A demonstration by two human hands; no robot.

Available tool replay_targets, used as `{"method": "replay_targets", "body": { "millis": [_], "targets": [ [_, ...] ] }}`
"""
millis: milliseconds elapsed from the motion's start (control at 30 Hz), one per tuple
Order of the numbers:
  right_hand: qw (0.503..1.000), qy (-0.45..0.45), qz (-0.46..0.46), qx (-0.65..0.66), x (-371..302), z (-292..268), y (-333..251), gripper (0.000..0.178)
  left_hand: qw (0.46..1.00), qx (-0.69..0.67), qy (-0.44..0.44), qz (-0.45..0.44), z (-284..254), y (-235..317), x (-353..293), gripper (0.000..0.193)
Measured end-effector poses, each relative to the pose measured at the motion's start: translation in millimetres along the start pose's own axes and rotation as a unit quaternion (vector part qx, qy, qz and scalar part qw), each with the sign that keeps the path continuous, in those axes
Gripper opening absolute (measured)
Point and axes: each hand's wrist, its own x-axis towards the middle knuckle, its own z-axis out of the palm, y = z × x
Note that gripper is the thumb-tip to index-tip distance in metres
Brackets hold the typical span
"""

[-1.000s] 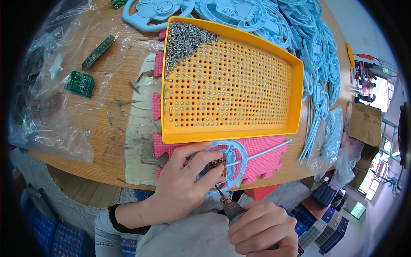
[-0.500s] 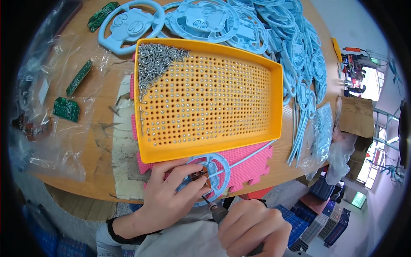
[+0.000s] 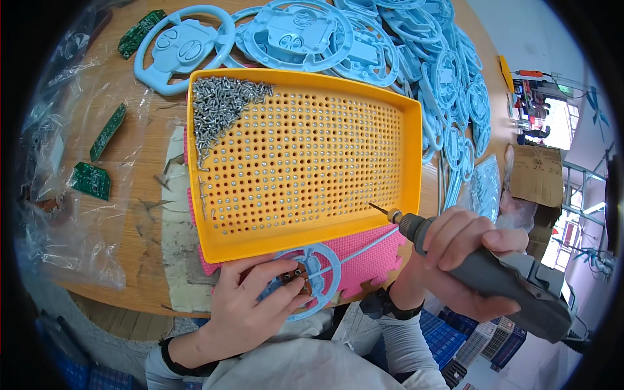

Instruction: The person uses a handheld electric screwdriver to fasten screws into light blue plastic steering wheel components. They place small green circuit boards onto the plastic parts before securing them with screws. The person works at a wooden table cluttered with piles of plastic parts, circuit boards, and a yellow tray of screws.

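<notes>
My left hand (image 3: pixel 255 300) presses a small brown circuit board (image 3: pixel 294 278) into a light blue toy steering wheel part (image 3: pixel 329 265) at the table's front edge. Its fingers curl over the board's edges. My right hand (image 3: pixel 465 260) is wrapped round a grey electric screwdriver (image 3: pixel 497 279). The driver's thin bit points left, over the right front part of a yellow screw tray (image 3: pixel 302 242). Whether the bit touches a screw there I cannot tell. Small silver screws stand in many of the tray's holes, and a loose heap of screws (image 3: pixel 221 107) fills its far left corner.
Light blue wheel parts (image 3: pixel 299 36) pile up along the back and right. Green circuit boards (image 3: pixel 91 181) lie on clear plastic at the left. A pink foam mat (image 3: pixel 364 260) lies under the tray. A cardboard box (image 3: pixel 536 175) stands beyond the table's right side.
My right hand has lifted the screwdriver from the wheel part up and right to the tray. My left hand stays on the board. The whole view has shifted slightly.
</notes>
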Motion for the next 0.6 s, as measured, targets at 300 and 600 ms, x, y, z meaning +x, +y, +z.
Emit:
{"method": "replay_targets", "body": {
  "millis": [300, 600],
  "targets": [
    [1.0, 0.009, -0.011, 0.025, -4, 1, 10, 0.068, 1.0, 0.013, 0.001, -0.003, 2, 1, 0, 0.027],
    [0.998, 0.014, 0.037, -0.052, 1, 8, 2, 0.064, 1.0, 0.016, 0.008, 0.002, 1, 0, -2, 0.028]
  ]
}}
